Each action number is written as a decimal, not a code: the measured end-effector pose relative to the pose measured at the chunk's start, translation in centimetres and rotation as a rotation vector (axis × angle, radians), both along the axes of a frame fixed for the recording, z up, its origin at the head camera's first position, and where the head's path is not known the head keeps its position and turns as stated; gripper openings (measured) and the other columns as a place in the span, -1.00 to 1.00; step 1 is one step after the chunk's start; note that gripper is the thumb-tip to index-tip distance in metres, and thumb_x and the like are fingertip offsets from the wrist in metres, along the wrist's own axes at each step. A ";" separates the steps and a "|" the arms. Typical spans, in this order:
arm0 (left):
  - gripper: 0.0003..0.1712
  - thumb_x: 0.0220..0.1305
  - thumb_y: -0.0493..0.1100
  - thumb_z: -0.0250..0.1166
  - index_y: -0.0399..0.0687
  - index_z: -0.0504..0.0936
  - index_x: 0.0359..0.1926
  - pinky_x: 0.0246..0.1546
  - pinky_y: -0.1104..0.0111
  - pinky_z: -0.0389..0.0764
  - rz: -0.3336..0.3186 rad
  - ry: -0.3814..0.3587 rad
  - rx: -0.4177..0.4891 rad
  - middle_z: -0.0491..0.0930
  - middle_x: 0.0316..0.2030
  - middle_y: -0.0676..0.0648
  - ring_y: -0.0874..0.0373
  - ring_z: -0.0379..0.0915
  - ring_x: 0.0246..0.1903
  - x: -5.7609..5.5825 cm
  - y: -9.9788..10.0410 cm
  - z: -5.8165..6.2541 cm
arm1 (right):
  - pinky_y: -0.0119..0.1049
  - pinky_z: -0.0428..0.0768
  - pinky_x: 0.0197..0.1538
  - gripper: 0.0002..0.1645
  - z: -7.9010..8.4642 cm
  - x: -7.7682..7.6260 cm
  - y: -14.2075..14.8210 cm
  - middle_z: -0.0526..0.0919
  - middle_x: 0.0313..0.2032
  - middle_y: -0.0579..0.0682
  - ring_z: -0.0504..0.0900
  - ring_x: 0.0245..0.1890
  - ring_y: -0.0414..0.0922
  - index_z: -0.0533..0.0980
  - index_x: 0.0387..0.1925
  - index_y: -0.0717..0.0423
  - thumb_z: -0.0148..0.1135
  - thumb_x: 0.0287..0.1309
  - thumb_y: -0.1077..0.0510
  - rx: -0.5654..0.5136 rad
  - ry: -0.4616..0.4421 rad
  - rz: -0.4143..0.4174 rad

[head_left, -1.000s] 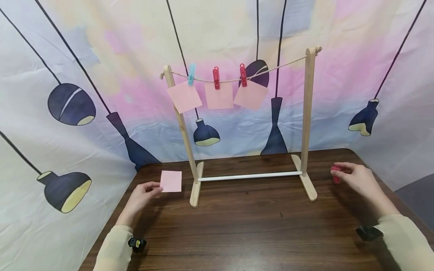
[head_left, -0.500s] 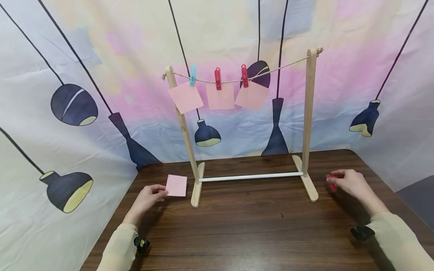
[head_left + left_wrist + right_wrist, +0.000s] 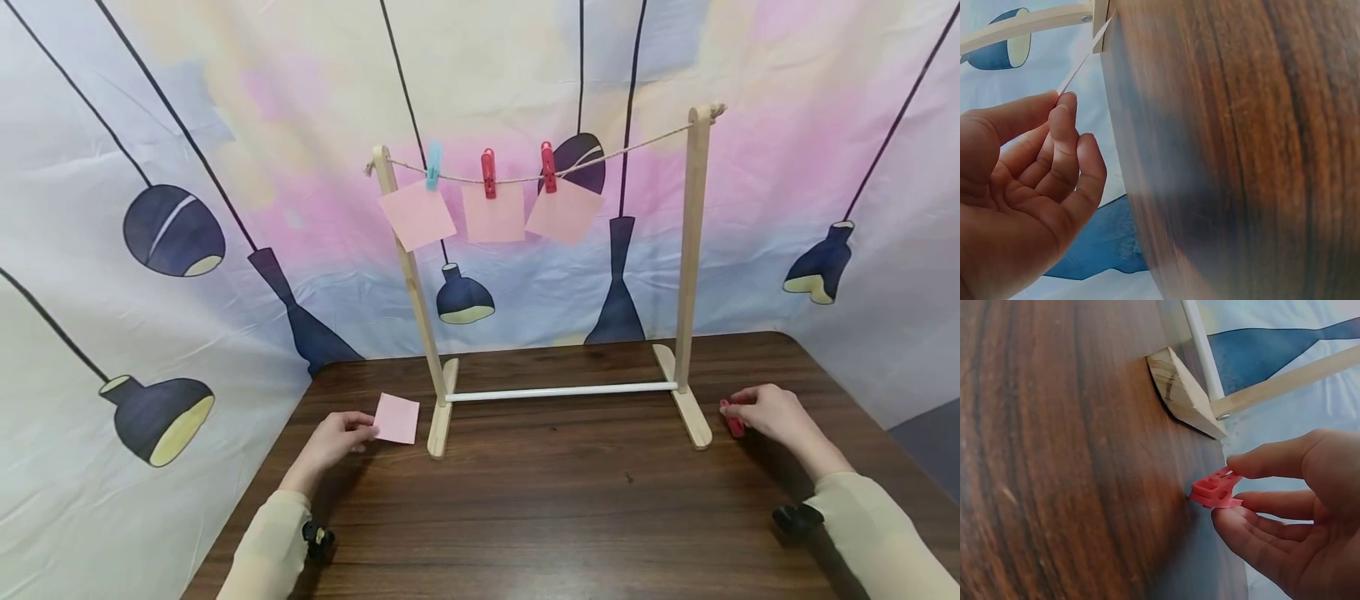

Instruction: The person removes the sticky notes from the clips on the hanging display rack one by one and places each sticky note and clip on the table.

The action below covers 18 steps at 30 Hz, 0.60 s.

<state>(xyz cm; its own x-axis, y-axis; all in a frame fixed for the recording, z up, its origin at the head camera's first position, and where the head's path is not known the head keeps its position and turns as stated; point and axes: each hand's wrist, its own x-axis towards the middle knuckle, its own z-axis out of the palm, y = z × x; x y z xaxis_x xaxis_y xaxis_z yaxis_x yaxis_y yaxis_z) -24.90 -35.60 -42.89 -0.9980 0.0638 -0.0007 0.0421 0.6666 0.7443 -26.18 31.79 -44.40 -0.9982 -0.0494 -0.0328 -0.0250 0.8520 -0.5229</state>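
Observation:
At the left of the head view my left hand [image 3: 335, 444] pinches a square pink paper note [image 3: 397, 419] by its edge. The left wrist view shows that note [image 3: 1085, 55] edge-on between thumb and fingertips. Over on the right, my right hand [image 3: 776, 414] holds a red clothespin [image 3: 732, 419] by its handle ends. In the right wrist view the clothespin [image 3: 1213, 489] points away from the fingers, close over the tabletop. Between the hands stands a wooden frame with a string [image 3: 645, 145]. Three pink notes [image 3: 493, 218] hang there, under one blue clothespin [image 3: 433, 167] and two red clothespins [image 3: 489, 173].
The frame has two upright posts [image 3: 693, 250], wooden feet [image 3: 441, 417] and a white crossbar [image 3: 562, 391] low down. It stands toward the back of a dark wooden table [image 3: 525, 508]. Behind hangs a cloth backdrop [image 3: 337, 167] printed with lamps.
My left hand has carried the pink note to the right and slightly down, toward the frame's left foot. The right hand, with the red clothespin, has come a little lower and closer to the frame.

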 end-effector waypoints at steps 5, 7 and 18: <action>-0.68 0.35 -0.27 0.32 -0.50 0.63 -0.02 -0.32 0.22 0.69 -0.003 -0.036 0.009 0.71 -0.31 -0.24 -0.01 0.64 -0.41 -0.3 0.2 -0.3 | 0.21 0.55 -0.09 -0.40 -0.3 0.1 0.1 0.64 -0.10 0.46 0.52 -0.03 0.47 0.57 -0.02 0.53 0.26 0.27 -0.02 0.004 -0.008 -0.005; -0.67 0.36 -0.27 0.31 -0.51 0.62 -0.01 -0.34 0.23 0.68 -0.007 -0.049 0.007 0.71 -0.31 -0.23 0.02 0.63 -0.45 -0.3 0.2 -0.4 | 0.21 0.55 -0.09 -0.41 -0.4 0.0 0.1 0.65 -0.13 0.45 0.53 -0.04 0.47 0.58 -0.05 0.52 0.27 0.26 -0.02 0.006 -0.001 -0.008; -0.69 0.36 -0.28 0.30 -0.49 0.61 -0.01 -0.35 0.26 0.66 0.000 -0.099 0.025 0.69 -0.34 -0.19 0.08 0.58 -0.50 -0.3 -0.2 -0.8 | 0.12 0.55 -0.16 -0.48 -0.9 -0.5 -0.5 0.69 -0.37 0.20 0.61 -0.26 0.19 0.59 -0.16 0.48 0.31 0.25 0.00 0.003 -0.002 -0.020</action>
<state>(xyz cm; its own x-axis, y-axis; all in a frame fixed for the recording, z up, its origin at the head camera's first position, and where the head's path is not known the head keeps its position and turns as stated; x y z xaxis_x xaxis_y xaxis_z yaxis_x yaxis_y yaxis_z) -25.21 -35.77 -43.74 -0.9931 0.0650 -0.0976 -0.0324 0.6475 0.7613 -26.65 31.31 -45.30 -0.9989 -0.0299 -0.0348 -0.0074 0.8537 -0.5208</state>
